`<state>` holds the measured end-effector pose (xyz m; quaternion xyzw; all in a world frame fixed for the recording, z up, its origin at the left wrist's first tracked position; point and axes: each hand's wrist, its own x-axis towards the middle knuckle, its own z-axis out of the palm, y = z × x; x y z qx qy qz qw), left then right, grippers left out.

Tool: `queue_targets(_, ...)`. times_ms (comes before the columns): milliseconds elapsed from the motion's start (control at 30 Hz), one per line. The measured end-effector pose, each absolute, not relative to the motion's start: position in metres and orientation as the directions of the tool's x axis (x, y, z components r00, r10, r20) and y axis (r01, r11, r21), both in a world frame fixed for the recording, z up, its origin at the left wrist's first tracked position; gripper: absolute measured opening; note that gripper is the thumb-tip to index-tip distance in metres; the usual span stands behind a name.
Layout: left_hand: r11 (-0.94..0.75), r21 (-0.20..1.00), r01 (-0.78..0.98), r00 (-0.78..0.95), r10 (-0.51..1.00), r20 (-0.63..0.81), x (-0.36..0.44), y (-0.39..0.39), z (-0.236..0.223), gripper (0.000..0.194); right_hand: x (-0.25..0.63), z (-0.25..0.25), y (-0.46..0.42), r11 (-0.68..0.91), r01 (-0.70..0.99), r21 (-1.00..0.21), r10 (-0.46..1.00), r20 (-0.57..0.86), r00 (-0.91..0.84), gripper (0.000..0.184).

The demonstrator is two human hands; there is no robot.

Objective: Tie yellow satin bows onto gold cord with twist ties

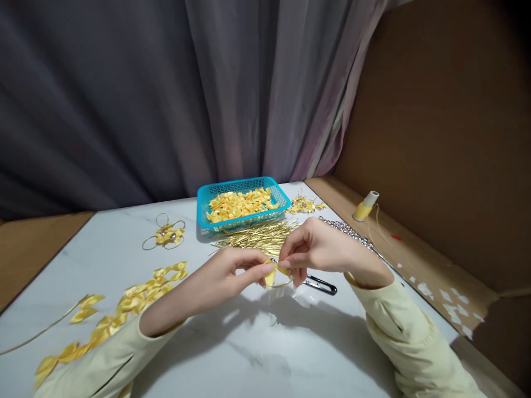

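Between my two hands is a yellow ribbon bow [269, 277] with a small silver bell or bead [272, 260] at its middle and a gold wire tie [284, 284] curving below it. My left hand [243, 271] pinches the bow's left side between thumb and fingers. My right hand [309, 251] is closed at the bow's right side, fingertips pressed together by the silver piece; what exactly they grip is partly hidden. Under the right fingers lies a black-handled tool [321, 284] on the table, its front end hidden.
A blue basket [202, 207] of yellow bows stands behind gold wire ties [257, 236]. Loose bows [136, 298] lie at left, finished-looking bow pieces [169, 235] beyond. Silver beads [346, 228] line the right edge, near a yellow thread spool [365, 207] on cardboard.
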<state>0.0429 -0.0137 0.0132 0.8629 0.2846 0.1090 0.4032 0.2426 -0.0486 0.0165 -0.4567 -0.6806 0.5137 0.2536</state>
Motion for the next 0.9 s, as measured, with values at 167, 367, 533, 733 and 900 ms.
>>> queue_targets(167, -0.527, 0.743, 0.412, 0.805, 0.593, -0.025, 0.0416, -0.0129, 0.0126, 0.034, 0.2442, 0.0158, -0.0495, 0.078, 0.295, -0.952, 0.880, -0.074, -0.469, 0.008)
queue_targets(367, -0.466, 0.788, 0.402, 0.797, 0.602, -0.051, 0.0415, -0.0125, 0.0142, 0.031, 0.2432, 0.0157, -0.0505, 0.110, 0.259, -0.960, 0.866, -0.036, -0.499, 0.011)
queue_targets(533, -0.454, 0.799, 0.395, 0.798, 0.601, -0.053, 0.0419, -0.0137, 0.0156, 0.030, 0.2417, 0.0175, -0.0506, 0.076, 0.274, -0.959, 0.880, -0.065, -0.471, 0.008)
queue_targets(733, -0.448, 0.794, 0.411, 0.792, 0.607, -0.067, 0.0413, -0.0137, 0.0153, 0.031, 0.2420, 0.0184, -0.0514, 0.065, 0.286, -0.956, 0.889, -0.075, -0.452, 0.005)
queue_targets(900, -0.431, 0.797, 0.422, 0.789, 0.608, -0.089, 0.0423, -0.0137, 0.0147, 0.030, 0.2429, 0.0162, -0.0510, 0.094, 0.295, -0.951, 0.888, -0.054, -0.457, 0.005)
